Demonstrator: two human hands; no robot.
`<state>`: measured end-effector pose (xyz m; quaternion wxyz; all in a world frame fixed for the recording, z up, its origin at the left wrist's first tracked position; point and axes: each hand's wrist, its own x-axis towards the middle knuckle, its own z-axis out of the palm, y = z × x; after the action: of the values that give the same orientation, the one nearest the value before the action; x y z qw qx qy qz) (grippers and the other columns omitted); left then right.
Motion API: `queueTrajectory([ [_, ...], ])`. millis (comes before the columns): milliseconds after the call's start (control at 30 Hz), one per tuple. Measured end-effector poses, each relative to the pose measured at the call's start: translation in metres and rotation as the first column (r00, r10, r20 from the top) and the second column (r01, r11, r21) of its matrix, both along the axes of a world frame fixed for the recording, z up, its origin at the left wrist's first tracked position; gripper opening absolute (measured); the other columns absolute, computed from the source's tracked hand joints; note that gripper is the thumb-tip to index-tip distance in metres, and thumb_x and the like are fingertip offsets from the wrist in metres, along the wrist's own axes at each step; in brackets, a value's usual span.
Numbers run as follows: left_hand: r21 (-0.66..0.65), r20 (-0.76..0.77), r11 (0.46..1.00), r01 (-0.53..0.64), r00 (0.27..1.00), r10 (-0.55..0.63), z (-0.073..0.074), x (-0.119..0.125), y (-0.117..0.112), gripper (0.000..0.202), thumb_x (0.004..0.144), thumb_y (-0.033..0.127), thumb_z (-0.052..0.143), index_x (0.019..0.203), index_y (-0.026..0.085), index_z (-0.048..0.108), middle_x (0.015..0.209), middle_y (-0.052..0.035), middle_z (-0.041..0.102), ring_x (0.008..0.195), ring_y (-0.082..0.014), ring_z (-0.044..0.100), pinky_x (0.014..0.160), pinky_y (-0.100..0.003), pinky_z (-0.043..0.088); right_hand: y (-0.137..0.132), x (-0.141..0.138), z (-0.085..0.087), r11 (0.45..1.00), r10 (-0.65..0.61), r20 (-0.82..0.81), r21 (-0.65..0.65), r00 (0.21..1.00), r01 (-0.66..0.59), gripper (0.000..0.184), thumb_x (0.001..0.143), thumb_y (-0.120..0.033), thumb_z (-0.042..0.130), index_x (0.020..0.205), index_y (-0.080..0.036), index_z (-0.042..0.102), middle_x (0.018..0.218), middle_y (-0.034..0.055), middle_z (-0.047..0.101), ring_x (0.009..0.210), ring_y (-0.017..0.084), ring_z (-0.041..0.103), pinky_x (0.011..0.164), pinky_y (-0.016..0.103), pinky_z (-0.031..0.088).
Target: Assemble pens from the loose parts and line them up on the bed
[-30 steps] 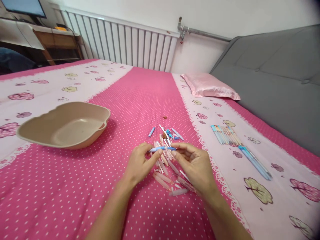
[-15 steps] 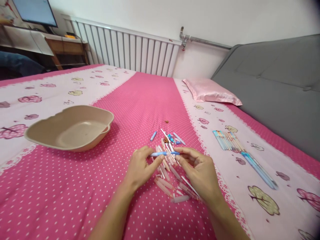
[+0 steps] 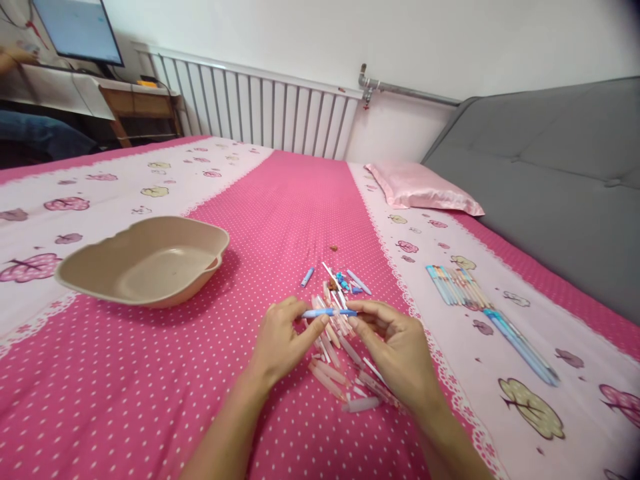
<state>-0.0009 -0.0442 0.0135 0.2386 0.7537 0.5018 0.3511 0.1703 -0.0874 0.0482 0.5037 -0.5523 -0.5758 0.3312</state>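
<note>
Between my two hands a blue pen point(image 3: 327, 312) lies crosswise above the bed. My left hand point(image 3: 285, 340) pinches its left end between thumb and fingers. At the other end, my right hand point(image 3: 393, 343) grips the darker blue part with thumb and forefinger. Below and around the hands spreads a pile of pale pink and clear pen parts point(image 3: 327, 377), with thin white refills among them. Just beyond lie small blue pieces point(image 3: 344, 281), a lilac pen barrel point(image 3: 359, 282) and a short blue barrel point(image 3: 307, 277). My right palm covers part of the pile.
A beige plastic basin point(image 3: 145, 267) stands on the pink dotted bedspread point(image 3: 165, 380) to the left. Several pens point(image 3: 457, 287) lie in a row at right, with blue ones point(image 3: 520, 347) nearer. Behind are a pillow point(image 3: 423, 187), a radiator point(image 3: 250, 103) and a person's arm point(image 3: 15, 59) at a desk.
The view has tilted up slightly, so everything sits a little lower. Both hands still hold the blue pen, and its two parts look about as close together as before.
</note>
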Motion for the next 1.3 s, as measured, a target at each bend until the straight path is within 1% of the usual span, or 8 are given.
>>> queueTrajectory([
  [200, 0.005, 0.008, 1.000, 0.015, 1.000, -0.015, -0.0018, 0.0001, 0.0004, 0.041, 0.086, 0.051, 0.048, 0.063, 0.017, 0.052, 0.064, 0.0009, 0.048, 0.062, -0.0150, 0.044, 0.060, -0.027, 0.029, 0.0007, -0.0012, -0.0016, 1.000, 0.015, 0.014, 0.005, 1.000, -0.015, 0.018, 0.080, -0.023, 0.062, 0.095, -0.019, 0.071, 0.096, 0.0048, 0.071, 0.086, 0.017, 0.068, 0.081, 0.029, 0.054],
  [433, 0.015, 0.005, 1.000, 0.026, 1.000, -0.026, -0.0008, 0.0004, 0.0004, 0.040, 0.085, 0.050, 0.049, 0.062, 0.017, 0.053, 0.063, 0.0010, 0.048, 0.062, -0.0151, 0.045, 0.059, -0.027, 0.028, -0.0009, -0.0001, -0.0010, 0.999, -0.012, 0.065, 0.045, 0.998, 0.009, 0.017, 0.080, -0.022, 0.062, 0.094, -0.019, 0.071, 0.095, 0.0055, 0.071, 0.083, 0.018, 0.067, 0.080, 0.032, 0.055],
  [600, 0.008, 0.006, 1.000, 0.026, 1.000, -0.026, 0.0008, 0.0006, -0.0004, 0.040, 0.084, 0.051, 0.049, 0.062, 0.017, 0.053, 0.063, 0.0004, 0.049, 0.062, -0.0153, 0.045, 0.059, -0.028, 0.029, -0.0007, 0.0018, -0.0015, 0.998, -0.027, 0.066, 0.053, 0.997, 0.024, 0.017, 0.080, -0.022, 0.062, 0.095, -0.020, 0.071, 0.093, 0.0048, 0.071, 0.083, 0.017, 0.067, 0.080, 0.032, 0.055],
  [900, 0.006, -0.002, 1.000, 0.030, 1.000, -0.030, 0.0007, 0.0001, -0.0002, 0.040, 0.084, 0.050, 0.049, 0.062, 0.017, 0.055, 0.062, 0.0006, 0.049, 0.061, -0.0150, 0.045, 0.059, -0.028, 0.029, -0.0015, -0.0013, 0.0001, 0.999, -0.008, 0.079, 0.042, 0.997, 0.005, 0.018, 0.080, -0.023, 0.063, 0.095, -0.019, 0.071, 0.096, 0.0048, 0.070, 0.084, 0.016, 0.067, 0.081, 0.030, 0.055],
  [1100, 0.008, 0.000, 1.000, 0.020, 1.000, -0.020, 0.0003, 0.0001, 0.0004, 0.040, 0.084, 0.050, 0.049, 0.061, 0.017, 0.053, 0.063, 0.0005, 0.048, 0.062, -0.0152, 0.045, 0.059, -0.028, 0.029, -0.0009, 0.0023, -0.0018, 0.998, -0.012, 0.059, 0.055, 0.998, 0.008, 0.017, 0.080, -0.021, 0.062, 0.095, -0.021, 0.071, 0.095, 0.0043, 0.071, 0.087, 0.017, 0.067, 0.083, 0.031, 0.054],
  [1300, 0.016, 0.005, 1.000, 0.023, 1.000, -0.023, -0.0001, 0.0002, 0.0001, 0.039, 0.084, 0.050, 0.049, 0.062, 0.017, 0.054, 0.064, 0.0003, 0.049, 0.063, -0.0154, 0.046, 0.059, -0.027, 0.029, -0.0009, 0.0010, -0.0017, 0.999, 0.004, 0.065, 0.050, 0.998, -0.008, 0.018, 0.080, -0.021, 0.062, 0.095, -0.020, 0.072, 0.095, 0.0049, 0.071, 0.085, 0.018, 0.067, 0.082, 0.032, 0.055],
])
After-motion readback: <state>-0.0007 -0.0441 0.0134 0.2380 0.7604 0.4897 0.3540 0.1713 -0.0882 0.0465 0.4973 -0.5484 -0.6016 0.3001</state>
